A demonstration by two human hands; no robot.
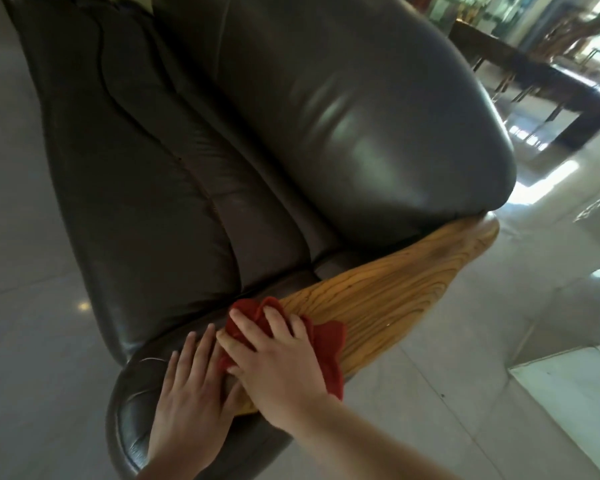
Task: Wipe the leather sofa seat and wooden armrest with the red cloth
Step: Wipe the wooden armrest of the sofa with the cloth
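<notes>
Red cloth (pixel 329 337) was pressed to wooden armrest (pixel 395 289) by right hand (pixel 281 372), fingers (pixel 244 328) spread; left hand (pixel 187 403) flat alongside. Armrest step judged underway; strokes toward one o'clock required.

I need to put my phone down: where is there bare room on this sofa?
The seat is bare, from the backrest to its front edge. So is the far armrest, from cloth to backrest. The near end is crowded: the right hand presses the cloth, and the left hand lies flat beside it.
</notes>
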